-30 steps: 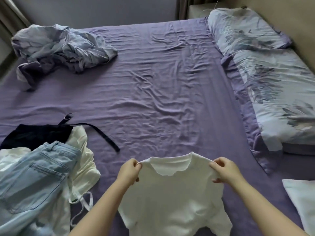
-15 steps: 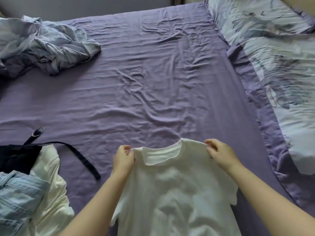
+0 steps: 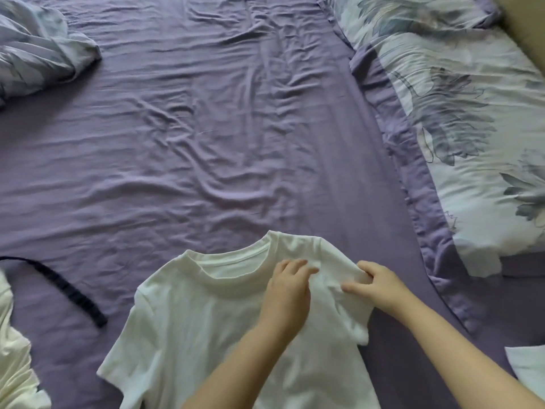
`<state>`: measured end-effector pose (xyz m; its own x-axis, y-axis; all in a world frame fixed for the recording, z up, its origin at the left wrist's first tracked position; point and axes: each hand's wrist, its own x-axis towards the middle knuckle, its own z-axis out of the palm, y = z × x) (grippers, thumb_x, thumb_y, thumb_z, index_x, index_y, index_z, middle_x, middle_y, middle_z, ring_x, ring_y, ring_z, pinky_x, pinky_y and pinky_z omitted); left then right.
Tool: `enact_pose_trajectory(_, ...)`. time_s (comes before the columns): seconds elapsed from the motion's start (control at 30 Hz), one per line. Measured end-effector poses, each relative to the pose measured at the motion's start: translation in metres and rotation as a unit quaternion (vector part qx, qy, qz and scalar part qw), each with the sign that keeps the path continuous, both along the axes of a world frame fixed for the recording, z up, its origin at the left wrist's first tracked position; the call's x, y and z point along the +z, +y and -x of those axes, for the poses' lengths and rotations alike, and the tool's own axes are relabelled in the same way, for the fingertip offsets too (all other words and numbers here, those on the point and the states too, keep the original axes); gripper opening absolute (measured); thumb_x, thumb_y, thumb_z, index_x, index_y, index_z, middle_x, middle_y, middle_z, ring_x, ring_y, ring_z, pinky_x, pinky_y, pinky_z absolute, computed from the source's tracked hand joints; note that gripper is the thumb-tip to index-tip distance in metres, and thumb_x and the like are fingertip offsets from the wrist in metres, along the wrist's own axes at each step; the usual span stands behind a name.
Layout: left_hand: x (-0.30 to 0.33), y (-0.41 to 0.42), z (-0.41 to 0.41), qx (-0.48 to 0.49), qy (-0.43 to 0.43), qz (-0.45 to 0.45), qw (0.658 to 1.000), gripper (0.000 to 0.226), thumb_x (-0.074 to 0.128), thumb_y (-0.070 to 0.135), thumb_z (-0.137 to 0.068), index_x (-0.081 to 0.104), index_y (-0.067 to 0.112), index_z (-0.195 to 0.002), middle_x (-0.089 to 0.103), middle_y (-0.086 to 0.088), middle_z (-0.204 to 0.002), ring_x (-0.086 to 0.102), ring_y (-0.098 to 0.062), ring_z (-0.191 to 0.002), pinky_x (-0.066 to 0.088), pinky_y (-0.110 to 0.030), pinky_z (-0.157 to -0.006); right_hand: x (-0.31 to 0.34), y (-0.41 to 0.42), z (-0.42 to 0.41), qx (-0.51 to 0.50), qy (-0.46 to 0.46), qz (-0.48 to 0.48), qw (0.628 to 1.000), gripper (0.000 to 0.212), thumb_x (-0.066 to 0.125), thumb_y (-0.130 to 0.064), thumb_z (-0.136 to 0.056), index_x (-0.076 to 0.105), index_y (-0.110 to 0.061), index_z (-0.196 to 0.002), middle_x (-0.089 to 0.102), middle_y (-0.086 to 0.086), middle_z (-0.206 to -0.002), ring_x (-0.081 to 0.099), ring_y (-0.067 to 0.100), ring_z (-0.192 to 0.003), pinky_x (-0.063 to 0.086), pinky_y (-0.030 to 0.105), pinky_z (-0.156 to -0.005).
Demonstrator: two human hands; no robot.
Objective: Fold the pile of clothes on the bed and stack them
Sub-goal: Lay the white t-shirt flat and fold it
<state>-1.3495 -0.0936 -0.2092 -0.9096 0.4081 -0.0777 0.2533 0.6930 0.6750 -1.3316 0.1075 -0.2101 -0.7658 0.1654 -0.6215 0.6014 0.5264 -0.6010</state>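
Half a second ago both hands held the white T-shirt [image 3: 206,329] up by its shoulders; now it lies flat on the purple sheet [image 3: 206,143], and both hands have come together at its right shoulder.

From the head camera, the left hand [image 3: 287,290] rests on the cloth with relaxed fingers, pinning it. The right hand [image 3: 380,286] pinches a bunched fold at the shoulder seam.

A hard pull with the right hand could drag the whole shirt askew or leave creases under the fold.

Its collar points away from the person, hem toward them, long axis running straight up the bed. More clothes [image 3: 14,364] and a black strap [image 3: 67,290] wait at left.
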Motion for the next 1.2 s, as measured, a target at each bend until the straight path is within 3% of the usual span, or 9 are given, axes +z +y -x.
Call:
enact_pose_trajectory(0.1,-0.001,0.020,0.024,-0.039,-0.060,0.036,0.997,0.052,0.038,-0.001,-0.093,0.045,0.022,-0.139,0.033,0.003,-0.153,0.030,-0.020,-0.137,0.034,-0.032,-0.106,0.007,0.011,0.003,-0.012,-0.003,0.049,0.999,0.028,0.080,-0.019,-0.070,0.053,-0.013,-0.075,0.055,-0.005,-0.070,0.048,0.010,-0.063,0.037,0.026,-0.059)
enact_pose_trajectory(0.2,-0.006,0.044,0.054,-0.128,-0.082,0.118,0.981,0.060,0.038,0.000,-0.095,0.029,0.027,-0.147,0.019,0.005,-0.158,0.033,-0.021,-0.138,0.041,-0.039,-0.103,0.010,0.019,0.001,0.009,-0.040,0.067,0.997,0.028,0.080,-0.018,-0.070,0.060,-0.021,-0.088,0.066,-0.008,-0.083,0.061,0.008,-0.073,0.044,0.021,-0.061)
enact_pose_trajectory(0.33,-0.010,0.067,0.079,-0.187,-0.139,0.208,0.950,0.040,0.049,0.015,-0.095,0.047,0.017,-0.135,0.045,-0.011,-0.126,0.054,-0.033,-0.113,0.046,-0.041,-0.092,0.002,0.030,-0.002,-0.028,0.000,0.021,0.999,0.017,0.071,-0.010,-0.072,0.055,-0.016,-0.069,0.052,-0.005,-0.063,0.046,0.013,-0.061,0.036,0.027,-0.057)
enact_pose_trajectory(0.43,-0.011,0.074,0.082,-0.064,-0.122,0.186,0.973,0.022,0.048,0.014,-0.092,0.061,0.012,-0.110,0.048,-0.011,-0.112,0.057,-0.033,-0.099,0.047,-0.037,-0.084,0.000,0.036,0.000,-0.125,0.082,-0.029,0.988,0.015,0.067,-0.008,-0.076,0.058,-0.017,-0.083,0.058,-0.002,-0.073,0.053,0.017,-0.068,0.042,0.026,-0.059)
enact_pose_trajectory(0.57,-0.012,0.073,0.053,0.015,-0.135,0.103,0.985,0.037,0.053,0.011,-0.091,0.046,0.016,-0.127,0.027,-0.007,-0.144,0.056,-0.031,-0.106,0.049,-0.038,-0.083,-0.005,0.026,-0.010,-0.071,0.116,-0.154,0.979,0.052,0.067,-0.008,-0.079,0.050,-0.012,-0.128,0.051,0.010,-0.125,0.053,0.028,-0.109,0.042,0.036,-0.093)
enact_pose_trajectory(0.7,-0.011,0.047,0.011,0.061,-0.110,0.064,0.990,0.051,0.053,0.007,-0.087,0.044,0.018,-0.136,0.020,-0.002,-0.151,0.044,-0.021,-0.126,0.042,-0.029,-0.093,0.003,-0.004,-0.025,0.112,0.243,-0.318,0.910,0.054,0.084,-0.006,-0.057,0.068,-0.013,-0.108,0.062,0.012,-0.113,0.061,0.034,-0.099,0.050,0.044,-0.078)
enact_pose_trajectory(0.9,-0.013,-0.042,-0.038,0.083,-0.115,0.127,0.982,0.040,0.048,0.012,-0.092,0.053,0.015,-0.131,0.034,-0.006,-0.145,0.033,-0.018,-0.134,0.031,-0.024,-0.106,-0.004,-0.062,-0.031,0.269,0.226,-0.247,0.903,0.034,0.083,-0.012,-0.066,0.073,-0.018,-0.098,0.067,0.009,-0.110,0.065,0.033,-0.090,0.053,0.041,-0.072)
enact_pose_trajectory(1.03,-0.005,-0.103,-0.053,0.123,-0.106,0.147,0.976,0.036,0.047,0.011,-0.093,0.057,0.014,-0.128,0.044,-0.003,-0.136,0.041,-0.018,-0.127,0.034,-0.020,-0.099,-0.009,-0.103,-0.022,0.256,0.138,-0.283,0.914,0.040,0.050,-0.024,-0.091,0.050,-0.025,-0.131,0.035,0.004,-0.146,0.035,0.025,-0.131,0.033,0.036,-0.101)
enact_pose_trajectory(1.2,0.012,-0.177,-0.054,0.287,-0.032,0.141,0.947,0.033,0.053,-0.001,-0.087,0.066,0.008,-0.116,0.059,-0.007,-0.118,0.052,-0.027,-0.109,0.042,-0.031,-0.091,-0.001,-0.187,-0.003,0.352,0.199,-0.179,0.897,0.045,0.049,-0.021,-0.093,0.045,-0.021,-0.138,0.034,0.001,-0.150,0.030,0.022,-0.137,0.034,0.037,-0.103)
